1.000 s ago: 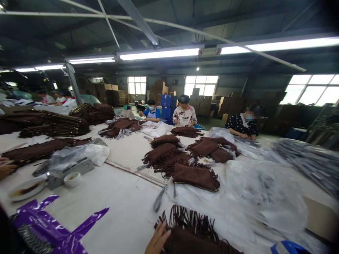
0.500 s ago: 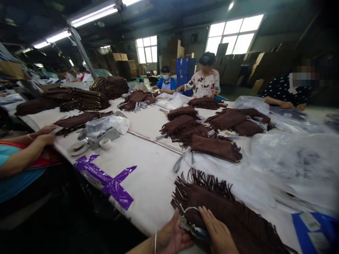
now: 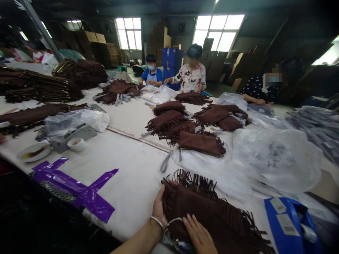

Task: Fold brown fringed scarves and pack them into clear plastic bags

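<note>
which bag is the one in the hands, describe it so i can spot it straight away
At the near edge of the white worktable, right of the purple plastic strips, lies a brown suede bag with long fringe. Unlike the fringed bags farther up the table, it is under the person's left hand and right hand.

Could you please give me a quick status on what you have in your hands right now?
Left hand holding edge of brown suede fringed bag. Right hand spread on its front. Blue packet beside the fringe.
</note>
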A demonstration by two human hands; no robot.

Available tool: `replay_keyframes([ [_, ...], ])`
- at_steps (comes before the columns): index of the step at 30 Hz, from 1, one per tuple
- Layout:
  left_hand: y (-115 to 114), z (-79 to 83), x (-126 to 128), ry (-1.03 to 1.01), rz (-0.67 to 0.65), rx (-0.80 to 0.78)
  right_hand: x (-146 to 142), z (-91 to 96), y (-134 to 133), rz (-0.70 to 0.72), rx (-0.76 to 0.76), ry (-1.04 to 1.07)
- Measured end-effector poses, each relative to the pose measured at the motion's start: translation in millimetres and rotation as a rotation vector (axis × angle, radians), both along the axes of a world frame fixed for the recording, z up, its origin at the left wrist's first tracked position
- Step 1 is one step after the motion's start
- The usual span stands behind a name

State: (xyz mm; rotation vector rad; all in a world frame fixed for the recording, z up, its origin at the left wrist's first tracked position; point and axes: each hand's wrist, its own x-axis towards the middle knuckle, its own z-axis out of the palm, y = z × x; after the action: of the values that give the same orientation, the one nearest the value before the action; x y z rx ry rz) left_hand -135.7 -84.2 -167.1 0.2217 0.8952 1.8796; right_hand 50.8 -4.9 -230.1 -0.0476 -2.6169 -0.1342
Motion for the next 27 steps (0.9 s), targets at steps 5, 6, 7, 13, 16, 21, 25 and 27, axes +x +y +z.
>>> replay_keyframes([
  [5,-3,15.4,12,0.832,-0.089,-0.190,-2,-5.6,-1,0.026,0.021,-0.058],
  [6,-2,15.7,17,1.009,-0.152,-0.216,-1,-7.2,-3,0.030,-0.020,-0.056],
  [7,0,14.7,23,1.186,-0.221,-0.243,2,-8.0,-5,0.032,-0.073,-0.052],
  [13,8,-2.9,41,1.927,-0.301,-0.374,43,21.4,13,0.061,-0.520,-0.136],
  [16,11,-5.9,41,2.034,-0.275,-0.394,59,47.1,50,-0.116,-0.765,-0.189],
  [21,13,-4.6,42,2.122,-0.267,-0.435,81,92.9,134,-0.518,-0.749,0.274],
  [25,14,0.8,44,2.144,-0.284,-0.415,110,115.6,127,-0.656,-0.984,0.564],
  [27,16,7.9,47,2.164,-0.335,-0.370,124,106.5,90,-0.622,-1.283,0.526],
])
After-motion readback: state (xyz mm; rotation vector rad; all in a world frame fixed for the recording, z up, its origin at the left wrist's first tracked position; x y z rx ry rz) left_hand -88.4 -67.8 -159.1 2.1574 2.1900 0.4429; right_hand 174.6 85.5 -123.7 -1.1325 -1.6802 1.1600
